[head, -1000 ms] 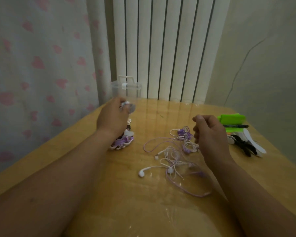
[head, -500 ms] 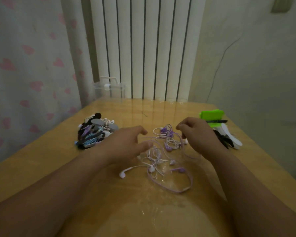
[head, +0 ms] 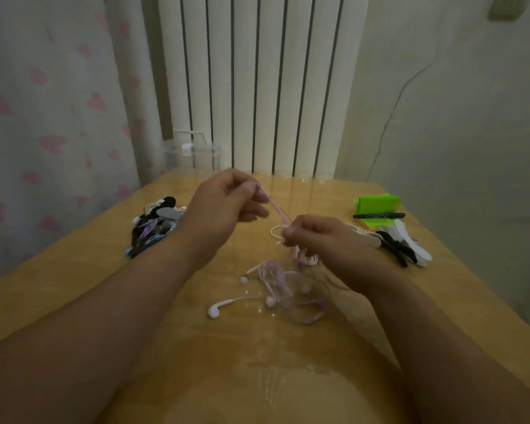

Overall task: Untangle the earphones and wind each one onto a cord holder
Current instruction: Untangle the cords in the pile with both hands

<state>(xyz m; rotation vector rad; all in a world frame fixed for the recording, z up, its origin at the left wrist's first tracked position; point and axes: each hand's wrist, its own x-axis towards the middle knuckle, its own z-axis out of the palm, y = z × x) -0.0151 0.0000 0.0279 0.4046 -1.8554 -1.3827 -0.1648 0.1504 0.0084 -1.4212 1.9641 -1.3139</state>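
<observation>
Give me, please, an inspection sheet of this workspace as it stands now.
Surface: glossy wooden table.
Job's things: tangled white and purple earphones mid-table; bundled earphones piled left; black and white cord holders right.
Clutter: black pen across a green item; clear box at the far edge.
Hands: left hand and right hand each pinch the purple cord, stretched between them.
Cables: thin wire on the right wall.
Surroundings: radiator, heart-print curtain.

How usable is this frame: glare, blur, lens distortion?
Head view: dim, warm light; glare streaks on the glossy wooden table near the camera; tangled white and purple earphone cords smear softly below the right hand; left hand fairly sharp; wide-angle stretching toward the bottom corners.
</observation>
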